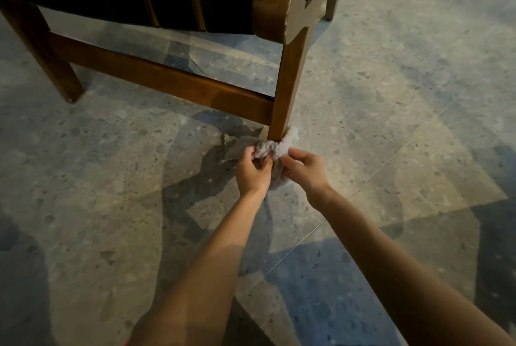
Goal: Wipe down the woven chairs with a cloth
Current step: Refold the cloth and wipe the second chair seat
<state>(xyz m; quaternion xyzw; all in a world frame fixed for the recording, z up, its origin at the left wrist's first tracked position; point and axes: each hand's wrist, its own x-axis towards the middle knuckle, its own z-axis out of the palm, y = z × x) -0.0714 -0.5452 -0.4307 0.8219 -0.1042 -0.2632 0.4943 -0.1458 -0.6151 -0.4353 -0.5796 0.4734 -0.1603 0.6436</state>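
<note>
Speckled grey terrazzo floor (391, 94) lay under a brown wooden chair with a black woven seat (156, 10). Both hands, left (252, 171) and right (305, 168), gripped a crumpled grey cloth (269, 148) wrapped around the front leg's foot (279, 130); how much wiping remained was unclear.

Both bare forearms reach from 6 o'clock toward 12. Left hand (252, 171) and right hand (305, 169), close together, each pinch the cloth (268, 148).
</note>
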